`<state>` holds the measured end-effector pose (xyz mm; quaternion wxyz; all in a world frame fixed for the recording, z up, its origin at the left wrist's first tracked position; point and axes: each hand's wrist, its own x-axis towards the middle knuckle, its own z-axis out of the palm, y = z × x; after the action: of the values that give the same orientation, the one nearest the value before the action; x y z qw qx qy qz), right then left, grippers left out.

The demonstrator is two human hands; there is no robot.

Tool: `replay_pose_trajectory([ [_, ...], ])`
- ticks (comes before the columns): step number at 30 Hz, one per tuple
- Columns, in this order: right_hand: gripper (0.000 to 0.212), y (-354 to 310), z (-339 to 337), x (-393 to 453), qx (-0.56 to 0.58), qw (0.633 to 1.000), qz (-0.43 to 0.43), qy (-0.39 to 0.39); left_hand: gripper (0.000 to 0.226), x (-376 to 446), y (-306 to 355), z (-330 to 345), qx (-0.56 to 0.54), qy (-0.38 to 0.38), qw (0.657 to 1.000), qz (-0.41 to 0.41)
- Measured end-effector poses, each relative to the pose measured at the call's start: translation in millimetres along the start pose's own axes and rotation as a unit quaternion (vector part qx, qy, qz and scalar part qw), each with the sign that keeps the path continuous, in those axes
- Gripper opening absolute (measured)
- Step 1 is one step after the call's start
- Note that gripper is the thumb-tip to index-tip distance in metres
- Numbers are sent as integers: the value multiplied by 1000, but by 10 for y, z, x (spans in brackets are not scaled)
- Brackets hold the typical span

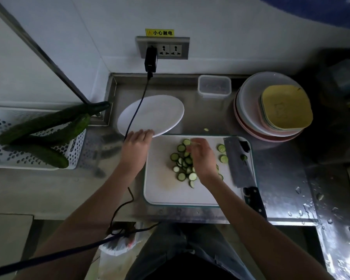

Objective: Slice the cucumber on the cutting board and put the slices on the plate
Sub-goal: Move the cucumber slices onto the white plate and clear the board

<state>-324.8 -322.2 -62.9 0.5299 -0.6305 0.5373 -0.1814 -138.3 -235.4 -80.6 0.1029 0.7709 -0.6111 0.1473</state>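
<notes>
Round green cucumber slices lie heaped on the white rectangular cutting board. Right hand pinches slices in its grip; left hand grasps the oval white plate by its near rim.

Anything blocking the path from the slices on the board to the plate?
Nothing solid. The cucumber slices lie on the cutting board, and the plate sits just beyond its far-left corner, held at the rim by the left hand. Only a black cable crosses over the plate's left part.
</notes>
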Motion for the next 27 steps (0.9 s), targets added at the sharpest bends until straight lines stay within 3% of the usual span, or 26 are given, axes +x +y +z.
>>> replay_pose_trajectory([
  [4, 39, -335, 277, 237, 175, 967, 145, -112, 25, -149, 137, -51, -10, -9, 1000, 13],
  [8, 36, -374, 425, 353, 196, 954, 215, -78, 32, -293, 259, -99, -38, -22, 999, 26],
  [11, 36, -268, 439, 329, 170, 964, 198, -53, 39, -375, 268, -169, -151, -75, 985, -42],
  [13, 33, -244, 387, 284, 175, 963, 197, -48, 62, -446, 232, -197, -226, -191, 947, -129],
  [16, 17, -214, 271, 211, 130, 979, 154, 29, 83, -439, 113, -62, -220, -308, 900, -215],
  [18, 3, -193, 158, 126, 128, 979, 124, 102, 86, -342, 68, -33, -271, -283, 873, -291],
  [21, 5, -198, -101, -74, 185, 960, 125, 167, 83, -116, 177, -149, -387, -146, 828, -380],
  [23, 13, -158, -314, -211, 211, 947, 134, 203, 65, 86, 360, -267, -475, -114, 762, -424],
  [26, 16, -10, -654, -462, 221, 927, 138, 269, 24, 404, 782, -451, -640, -152, 606, -447],
  [27, 15, 62, -775, -563, 234, 914, 143, 298, 19, 471, 953, -502, -659, -173, 592, -430],
])
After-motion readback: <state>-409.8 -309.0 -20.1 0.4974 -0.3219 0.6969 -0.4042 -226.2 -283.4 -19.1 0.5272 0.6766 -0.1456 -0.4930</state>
